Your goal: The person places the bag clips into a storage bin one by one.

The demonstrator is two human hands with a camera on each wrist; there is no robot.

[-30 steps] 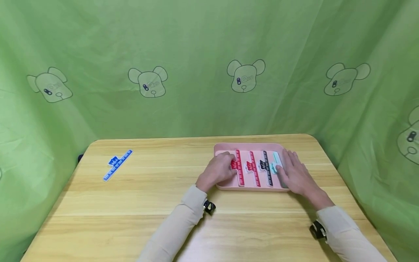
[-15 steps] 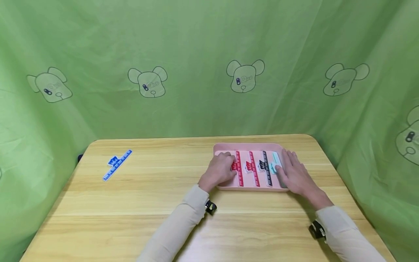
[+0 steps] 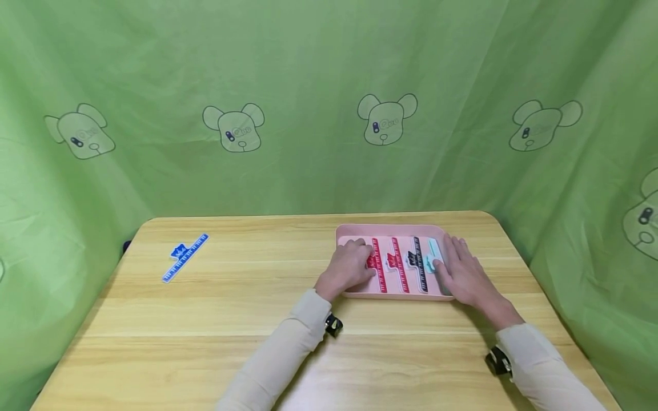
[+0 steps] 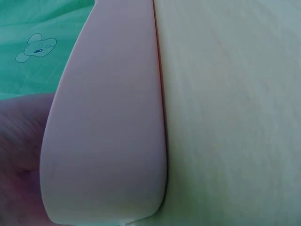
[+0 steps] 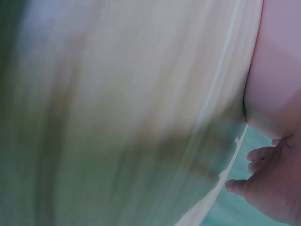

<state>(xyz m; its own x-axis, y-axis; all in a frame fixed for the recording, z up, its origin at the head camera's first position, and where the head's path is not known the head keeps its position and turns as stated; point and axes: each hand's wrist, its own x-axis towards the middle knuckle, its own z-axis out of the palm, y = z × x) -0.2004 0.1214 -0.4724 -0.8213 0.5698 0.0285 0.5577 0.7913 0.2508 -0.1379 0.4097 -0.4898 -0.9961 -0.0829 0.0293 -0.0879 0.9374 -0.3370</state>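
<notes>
My left hand [image 3: 351,265] reaches over the left end of a pink tray [image 3: 390,296]. Its fingers and thumb pinch the grip of the leftmost red music clip [image 3: 380,275], which bears a piano-key pattern. To the right lie another red clip [image 3: 400,266], a black clip [image 3: 420,266] and a mint clip [image 3: 434,248], roughly side by side. Along the tray's right end rests my right hand [image 3: 465,274], fingers straight and thumb over the rim beside the mint clip. Both wrist views show the tray's outer wall [image 4: 103,117] close up, hiding the clips.
A blue clip [image 3: 186,258] with the same key pattern lies slanted at the back left of the wooden table [image 3: 205,354]. Green curtain [image 3: 308,177] with bear-head drawings surrounds the table's back and sides.
My left hand has moved slightly to the right, and the leftmost red clip has shifted right with it. My right hand and the tray have stayed in place.
</notes>
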